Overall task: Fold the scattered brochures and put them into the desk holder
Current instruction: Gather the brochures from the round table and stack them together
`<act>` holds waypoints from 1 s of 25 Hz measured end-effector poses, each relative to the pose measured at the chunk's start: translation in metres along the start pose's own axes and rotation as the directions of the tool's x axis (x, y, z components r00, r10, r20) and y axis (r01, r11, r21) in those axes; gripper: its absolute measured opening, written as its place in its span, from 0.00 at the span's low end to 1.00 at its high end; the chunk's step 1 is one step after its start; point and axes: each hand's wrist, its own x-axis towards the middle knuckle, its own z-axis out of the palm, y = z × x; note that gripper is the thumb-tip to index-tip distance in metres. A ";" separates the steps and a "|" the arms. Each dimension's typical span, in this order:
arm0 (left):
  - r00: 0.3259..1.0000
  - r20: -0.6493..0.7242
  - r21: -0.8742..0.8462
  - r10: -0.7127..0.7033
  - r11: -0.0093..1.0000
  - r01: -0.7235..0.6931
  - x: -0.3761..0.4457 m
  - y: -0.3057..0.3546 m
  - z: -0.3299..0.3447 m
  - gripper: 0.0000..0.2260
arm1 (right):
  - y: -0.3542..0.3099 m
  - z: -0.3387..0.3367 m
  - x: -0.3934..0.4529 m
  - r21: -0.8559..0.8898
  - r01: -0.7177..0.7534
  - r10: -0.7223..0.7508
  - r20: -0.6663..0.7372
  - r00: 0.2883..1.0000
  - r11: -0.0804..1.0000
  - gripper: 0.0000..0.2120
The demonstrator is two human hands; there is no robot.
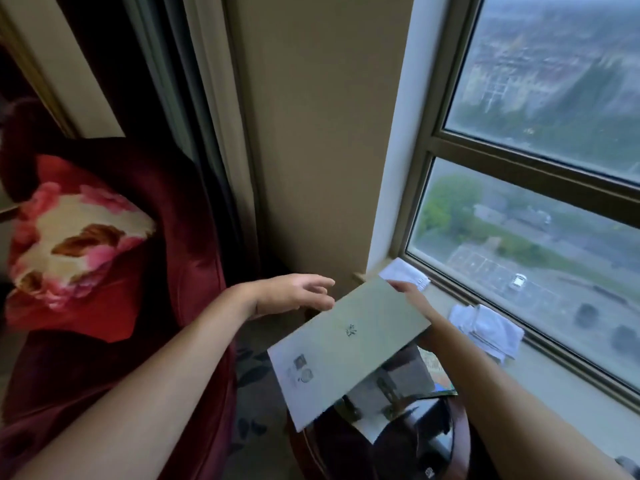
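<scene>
Brochure (349, 344) first: a thin grey-green sheet of card or heavy paper, held in the air between me and the windowsill (554, 375), tilted with its far corner up and its pale printed end nearest me. My right hand (410, 294) has it at the far upper corner, but the sheet hides most of the fingers, so I read it as a pinch and cannot see exactly how they lie. My left hand (294, 294) hangs just beside the far left edge, fingers loosely spread and holding nothing.

I judge it very light and fairly stiff across the panel, since it stays flat from one corner. It should bend cleanly along a crease and dent if I squeeze mid-panel. The surface looks smooth, possibly slippery, so one corner grip may let it swing.

For folding I would take the long left edge with the free hand, opposite the corner already held. I cannot make out the holder; dark things on the small round table (460, 427) below are too blurred to name. White folded cloths (485, 327) lie on the sill
</scene>
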 end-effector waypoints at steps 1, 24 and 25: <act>1.000 -0.002 0.049 0.003 0.999 -0.003 0.005 0.003 0.004 0.35 | -0.009 -0.001 -0.002 0.005 -0.016 0.016 0.048 0.999 1.000 0.09; 0.993 -0.117 -0.566 0.023 0.820 -0.086 -0.001 -0.013 0.006 0.14 | 0.008 0.010 -0.008 -0.096 -0.101 0.108 0.077 0.991 0.990 0.12; 0.998 -0.062 -0.557 0.033 0.828 -0.062 0.001 -0.015 0.011 0.16 | 0.003 0.011 -0.009 -0.040 -0.088 0.092 0.096 0.991 0.995 0.11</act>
